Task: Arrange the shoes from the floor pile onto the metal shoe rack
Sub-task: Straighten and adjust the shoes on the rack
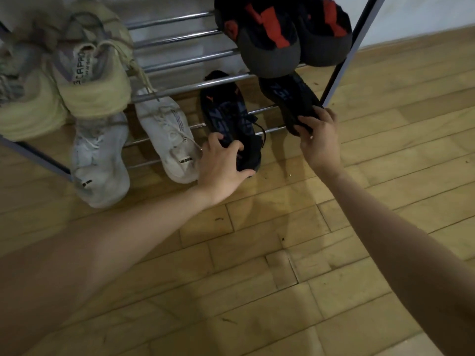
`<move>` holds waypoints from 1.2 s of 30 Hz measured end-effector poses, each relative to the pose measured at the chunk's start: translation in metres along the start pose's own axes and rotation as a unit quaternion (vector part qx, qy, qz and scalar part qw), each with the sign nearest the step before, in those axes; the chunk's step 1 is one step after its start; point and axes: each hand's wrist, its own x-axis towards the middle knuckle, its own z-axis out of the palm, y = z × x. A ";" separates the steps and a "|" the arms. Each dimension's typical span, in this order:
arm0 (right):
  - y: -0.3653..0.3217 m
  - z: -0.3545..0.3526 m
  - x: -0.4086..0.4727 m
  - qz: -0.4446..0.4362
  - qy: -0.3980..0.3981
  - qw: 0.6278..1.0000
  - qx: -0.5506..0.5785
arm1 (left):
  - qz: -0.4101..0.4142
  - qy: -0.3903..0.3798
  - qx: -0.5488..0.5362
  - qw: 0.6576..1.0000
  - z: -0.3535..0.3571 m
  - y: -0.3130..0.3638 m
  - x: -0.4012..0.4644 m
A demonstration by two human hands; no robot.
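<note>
Lower tier of the chrome-barred metal shoe rack: a pair of worn white lace-up sneakers at left, already seated. Step in hand appears to be seating the black knit pair. The left hand grips the heel of the left black sneaker, fingers curled over its collar. The right hand pinches the heel of the right black sneaker, arm outstretched. Next move likely calls for pushing both heels square on the bars
</note>
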 end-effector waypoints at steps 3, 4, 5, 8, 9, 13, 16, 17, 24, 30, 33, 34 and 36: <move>0.001 0.001 0.019 -0.004 -0.005 1.000 0.018 | 0.009 0.001 0.006 1.000 0.003 -0.001 -0.003; 0.002 0.003 0.022 -0.003 -0.008 1.000 0.023 | 0.009 0.004 0.003 1.000 0.004 -0.001 -0.004; 0.002 0.005 0.023 -0.001 -0.009 1.000 0.024 | 0.008 0.006 -0.004 1.000 0.005 -0.001 -0.004; 0.005 0.011 0.021 0.002 -0.003 1.000 0.015 | 0.027 0.022 -0.036 0.999 0.008 0.000 -0.006; 0.007 0.013 0.019 0.002 -0.003 1.000 0.012 | 0.046 0.039 -0.051 0.997 0.009 0.001 -0.006; 0.017 0.019 0.017 -0.014 0.008 0.999 0.034 | 0.093 0.120 -0.100 0.983 0.002 0.007 0.006; 0.020 0.021 0.016 -0.017 0.018 0.998 0.057 | 0.073 0.157 -0.122 0.977 -0.006 0.016 0.017; 0.020 0.021 0.015 -0.014 0.019 0.998 0.066 | 0.075 0.166 -0.125 0.975 -0.007 0.018 0.018; 0.019 0.011 0.015 -0.028 0.022 0.995 0.093 | 0.150 0.155 -0.058 0.975 0.002 0.027 0.030; 0.020 0.010 0.023 -0.066 0.023 0.996 0.063 | 0.104 0.175 -0.052 0.978 0.016 0.035 0.054; 0.019 0.008 0.029 -0.093 0.032 0.993 0.058 | 0.088 0.155 -0.065 0.982 0.024 0.035 0.063; 0.019 0.008 0.032 -0.098 0.034 0.993 0.060 | 0.086 0.144 -0.064 0.984 0.028 0.032 0.064; 0.019 0.010 0.037 -0.101 0.035 0.992 0.068 | 0.088 0.123 -0.065 0.986 0.034 0.026 0.063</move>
